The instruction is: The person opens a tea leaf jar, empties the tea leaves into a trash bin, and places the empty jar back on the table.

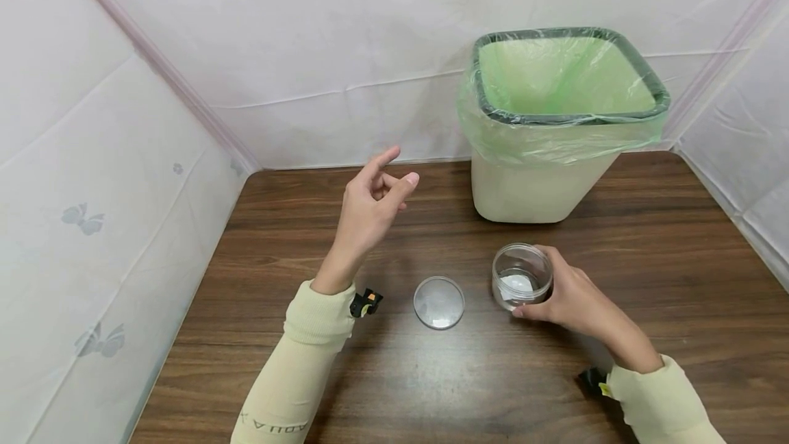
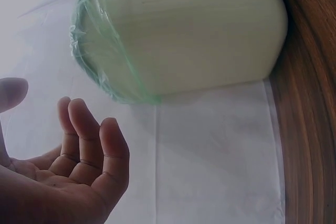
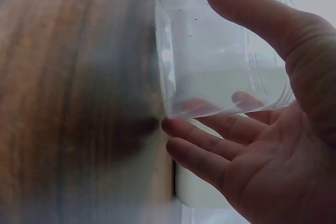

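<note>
My right hand point(image 1: 570, 293) grips a clear open-topped jar point(image 1: 522, 276), its thumb on the near side and its fingers round the far side. In the right wrist view the jar point(image 3: 205, 51) has its base at or just above the wood; I cannot tell whether they touch. A pale patch shows at its bottom, either a reflection or something inside. To the jar's left a round clear lid point(image 1: 439, 302) lies flat on the table. My left hand point(image 1: 370, 204) is raised over the table's far left part, fingers loosely bent, nothing in it.
A cream trash bin point(image 1: 524, 190) with a dark rim and a green plastic liner point(image 1: 561, 146) stands at the back right of the brown wooden table point(image 1: 277, 252). White sheeting point(image 1: 296, 40) hangs behind and along both sides.
</note>
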A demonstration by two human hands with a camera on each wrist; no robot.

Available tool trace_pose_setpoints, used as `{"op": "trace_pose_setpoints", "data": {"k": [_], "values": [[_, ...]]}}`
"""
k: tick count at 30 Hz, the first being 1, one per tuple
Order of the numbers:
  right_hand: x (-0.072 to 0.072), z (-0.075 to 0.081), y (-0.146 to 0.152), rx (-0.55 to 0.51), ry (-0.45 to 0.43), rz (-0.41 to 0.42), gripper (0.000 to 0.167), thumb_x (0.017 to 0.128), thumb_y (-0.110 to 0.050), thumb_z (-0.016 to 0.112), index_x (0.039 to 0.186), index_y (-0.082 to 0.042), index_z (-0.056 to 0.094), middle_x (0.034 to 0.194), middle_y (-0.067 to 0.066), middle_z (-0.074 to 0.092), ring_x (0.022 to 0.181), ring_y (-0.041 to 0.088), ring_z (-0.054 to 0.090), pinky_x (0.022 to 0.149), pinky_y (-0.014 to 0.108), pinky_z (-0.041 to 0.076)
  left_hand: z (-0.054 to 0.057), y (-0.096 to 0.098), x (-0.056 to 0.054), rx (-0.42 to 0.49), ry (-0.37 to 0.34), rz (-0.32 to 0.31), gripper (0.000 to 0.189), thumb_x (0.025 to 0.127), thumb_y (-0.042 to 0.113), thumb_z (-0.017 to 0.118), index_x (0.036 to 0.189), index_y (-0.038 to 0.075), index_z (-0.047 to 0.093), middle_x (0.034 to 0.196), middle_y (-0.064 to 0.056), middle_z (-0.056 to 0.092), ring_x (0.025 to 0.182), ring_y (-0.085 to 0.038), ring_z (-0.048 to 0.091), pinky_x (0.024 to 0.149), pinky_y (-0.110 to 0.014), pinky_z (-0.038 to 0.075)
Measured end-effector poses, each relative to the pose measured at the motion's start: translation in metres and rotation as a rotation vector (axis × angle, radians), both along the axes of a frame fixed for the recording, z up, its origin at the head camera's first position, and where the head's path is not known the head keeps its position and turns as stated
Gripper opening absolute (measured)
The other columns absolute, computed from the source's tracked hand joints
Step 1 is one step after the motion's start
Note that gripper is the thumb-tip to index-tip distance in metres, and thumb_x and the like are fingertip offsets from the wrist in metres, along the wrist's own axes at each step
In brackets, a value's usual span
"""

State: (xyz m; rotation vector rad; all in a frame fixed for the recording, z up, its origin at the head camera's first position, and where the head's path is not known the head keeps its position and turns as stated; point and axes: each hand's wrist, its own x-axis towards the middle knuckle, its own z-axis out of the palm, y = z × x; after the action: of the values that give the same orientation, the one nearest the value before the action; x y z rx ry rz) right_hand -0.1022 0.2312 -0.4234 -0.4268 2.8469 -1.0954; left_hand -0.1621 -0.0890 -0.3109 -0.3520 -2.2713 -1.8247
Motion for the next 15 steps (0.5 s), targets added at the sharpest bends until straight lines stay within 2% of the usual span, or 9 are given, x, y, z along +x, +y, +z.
{"op": "trace_pose_setpoints", "data": {"k": [10,15], "values": [[-0.0003,-0.0052,0.0003,-0.027,0.021,0.008,0.105,0.061,-0.044,0.097,0.141,-0.008,0.038,0.119,0.021,0.063,0.103,0.038,0.064,0.083,0.054,0.049,-0.0031,-0.0018,0.0013,-0.034,0.005,-0.005,0.05,0.092,0.033,0.071,0.139,0.017,0.061,0.081,-0.005,0.07,0.068,-0.023,0.064,0.057,-0.028,0.047],[0.0,-0.0021,0.0006,-0.021,0.026,-0.004,0.107,0.064,-0.049,0.094,0.146,-0.011,0.038,0.122,0.018,0.062,0.106,0.039,0.062,0.085,0.055,0.049,-0.0045,-0.0024,0.0019,-0.036,-0.007,-0.012,0.044,0.092,0.032,0.072,0.133,0.017,0.065,0.085,-0.01,0.07,0.069,-0.023,0.064,0.059,-0.028,0.049]]}}
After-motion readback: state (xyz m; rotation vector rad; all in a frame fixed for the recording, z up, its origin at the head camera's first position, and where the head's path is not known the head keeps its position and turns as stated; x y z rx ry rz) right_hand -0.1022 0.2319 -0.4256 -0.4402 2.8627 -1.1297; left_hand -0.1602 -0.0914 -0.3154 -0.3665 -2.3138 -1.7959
